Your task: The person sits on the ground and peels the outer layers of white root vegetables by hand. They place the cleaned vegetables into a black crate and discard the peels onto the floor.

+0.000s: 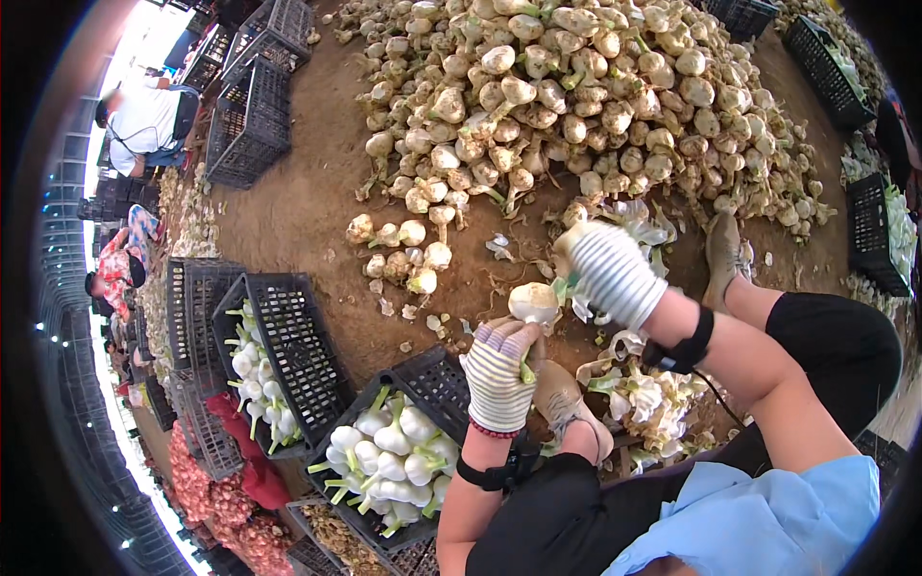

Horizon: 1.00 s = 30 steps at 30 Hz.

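Observation:
My left hand (502,374), in a striped knit glove, grips a garlic bulb (534,302) by its green stem, root end up. The bulb's side looks white, and its root face is tan. To its upper right is my right hand (611,270), also in a striped glove, with the fingers curled and blurred. Something greenish shows at its fingertips, but I cannot make out what it is. Loose peeled garlic skins (648,403) lie between my shoes. By my left forearm, a black plastic crate (425,374) holds clean white garlic bulbs (392,446) with short stems.
A large heap of unpeeled garlic (576,108) spreads ahead, with a few loose bulbs (400,259) nearer. Another crate (299,353) of white garlic stands left. Stacked black crates (248,122) stand farther off. Red mesh sacks (230,504) lie lower left. People (148,119) work at far left.

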Each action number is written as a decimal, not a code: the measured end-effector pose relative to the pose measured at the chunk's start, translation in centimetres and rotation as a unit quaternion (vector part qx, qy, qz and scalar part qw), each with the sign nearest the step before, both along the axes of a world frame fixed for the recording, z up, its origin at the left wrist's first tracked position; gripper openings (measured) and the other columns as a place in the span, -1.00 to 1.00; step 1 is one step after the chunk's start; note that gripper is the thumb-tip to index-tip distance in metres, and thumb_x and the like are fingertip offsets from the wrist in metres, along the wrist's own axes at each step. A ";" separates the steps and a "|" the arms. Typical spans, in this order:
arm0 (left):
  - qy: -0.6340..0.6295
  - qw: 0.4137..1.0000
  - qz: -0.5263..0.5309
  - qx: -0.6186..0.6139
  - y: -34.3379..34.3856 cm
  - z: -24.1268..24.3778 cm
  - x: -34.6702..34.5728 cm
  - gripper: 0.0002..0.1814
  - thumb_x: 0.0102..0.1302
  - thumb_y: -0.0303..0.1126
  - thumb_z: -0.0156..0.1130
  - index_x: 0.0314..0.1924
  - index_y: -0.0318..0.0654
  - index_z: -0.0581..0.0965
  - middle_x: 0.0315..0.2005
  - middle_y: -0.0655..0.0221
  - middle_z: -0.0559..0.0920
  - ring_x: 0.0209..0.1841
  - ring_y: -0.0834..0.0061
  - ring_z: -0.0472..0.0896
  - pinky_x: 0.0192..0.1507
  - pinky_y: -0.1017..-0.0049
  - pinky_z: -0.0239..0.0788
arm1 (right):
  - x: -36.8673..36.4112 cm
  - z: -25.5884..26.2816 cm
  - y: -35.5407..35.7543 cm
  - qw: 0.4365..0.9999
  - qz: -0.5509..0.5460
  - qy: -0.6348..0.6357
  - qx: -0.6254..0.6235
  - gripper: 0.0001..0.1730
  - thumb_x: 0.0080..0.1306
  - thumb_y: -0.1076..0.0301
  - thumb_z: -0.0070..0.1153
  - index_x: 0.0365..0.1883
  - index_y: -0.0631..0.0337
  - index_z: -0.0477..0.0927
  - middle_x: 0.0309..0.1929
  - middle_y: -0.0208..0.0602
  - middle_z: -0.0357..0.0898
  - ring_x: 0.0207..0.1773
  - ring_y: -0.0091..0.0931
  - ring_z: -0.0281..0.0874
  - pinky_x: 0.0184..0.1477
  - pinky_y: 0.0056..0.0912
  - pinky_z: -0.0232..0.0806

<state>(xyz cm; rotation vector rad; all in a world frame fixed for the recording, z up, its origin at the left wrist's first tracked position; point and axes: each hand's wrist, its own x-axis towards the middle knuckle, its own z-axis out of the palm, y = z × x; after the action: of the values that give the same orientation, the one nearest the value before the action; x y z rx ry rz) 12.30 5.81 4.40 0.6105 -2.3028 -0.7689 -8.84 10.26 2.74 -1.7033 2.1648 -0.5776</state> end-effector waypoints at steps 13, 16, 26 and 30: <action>-0.034 0.999 -0.004 -0.024 0.3 0.2 -0.4 -0.68 0.02 -0.57 0.40 -0.16 -0.24 0.59 -0.28 0.22 0.64 -0.22 0.17 0.62 -0.14 0.32 0.47 | 3.5 2.5 2.3 0.990 0.066 0.101 -0.073 -0.87 0.15 0.35 0.08 -0.36 0.18 0.50 -0.40 -0.14 0.56 -0.33 -0.24 0.59 -0.31 -0.21 0.42; -0.004 0.999 -0.009 -0.045 0.5 0.5 -0.1 -0.65 -0.01 -0.61 0.39 -0.17 -0.21 0.59 -0.29 0.25 0.64 -0.20 0.15 0.61 -0.12 0.29 0.46 | -0.1 0.7 2.0 0.998 -0.012 0.053 -0.035 -0.94 0.14 0.41 0.03 -0.46 0.20 0.50 -0.54 -0.11 0.51 -0.44 -0.17 0.55 -0.36 -0.17 0.42; -0.015 0.999 0.033 0.032 1.3 1.8 -1.3 -0.76 0.07 -0.56 0.41 -0.22 -0.28 0.62 -0.31 0.18 0.65 -0.27 0.19 0.63 -0.17 0.36 0.47 | 3.4 4.1 4.1 0.995 0.031 0.040 -0.091 -0.79 0.21 0.29 0.11 -0.24 0.20 0.52 -0.37 -0.20 0.53 -0.26 -0.20 0.56 -0.23 -0.14 0.41; -0.041 0.999 -0.018 -0.019 0.6 1.2 -1.2 -0.66 -0.01 -0.60 0.39 -0.17 -0.25 0.61 -0.30 0.22 0.65 -0.19 0.13 0.61 -0.10 0.27 0.45 | 3.9 4.1 3.8 0.990 0.031 0.119 -0.071 -0.83 0.15 0.28 0.12 -0.37 0.17 0.51 -0.41 -0.23 0.51 -0.29 -0.25 0.55 -0.29 -0.19 0.38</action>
<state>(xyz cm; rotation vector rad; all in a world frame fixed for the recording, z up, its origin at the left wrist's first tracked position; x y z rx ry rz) 11.07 6.41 5.60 0.5940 -2.4031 -0.7270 -4.99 14.03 6.84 -1.9993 2.2683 -0.5483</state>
